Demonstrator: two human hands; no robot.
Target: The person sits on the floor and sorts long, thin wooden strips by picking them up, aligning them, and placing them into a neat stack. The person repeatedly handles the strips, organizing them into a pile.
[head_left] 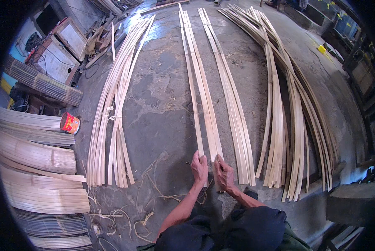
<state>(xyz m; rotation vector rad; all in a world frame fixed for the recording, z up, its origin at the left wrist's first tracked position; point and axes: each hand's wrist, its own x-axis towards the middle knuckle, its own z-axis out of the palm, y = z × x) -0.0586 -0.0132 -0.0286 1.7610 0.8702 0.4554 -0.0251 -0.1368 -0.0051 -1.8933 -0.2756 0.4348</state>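
Note:
My left hand (pixel 200 169) is closed on the near end of a single long, pale bamboo strip (pixel 192 90). Close beside it, my right hand (pixel 225 175) grips the near end of a narrow group of bamboo strips (pixel 205 94), thumb on top. Both lots stretch away from me along the floor, with a thin gap between them. To the right of my right hand lies another flat group of strips (pixel 232 100), apart from it. My palms hide parts of the strip ends, and the exact number of strips in the right hand does not show.
A tied bundle of strips (pixel 100 134) lies on the left, a larger crossed pile (pixel 294 108) on the right. Rolled slat mats (pixel 45 150) line the left edge near a red tin (pixel 70 123). Loose ties (pixel 143 226) litter the concrete floor (pixel 158 129).

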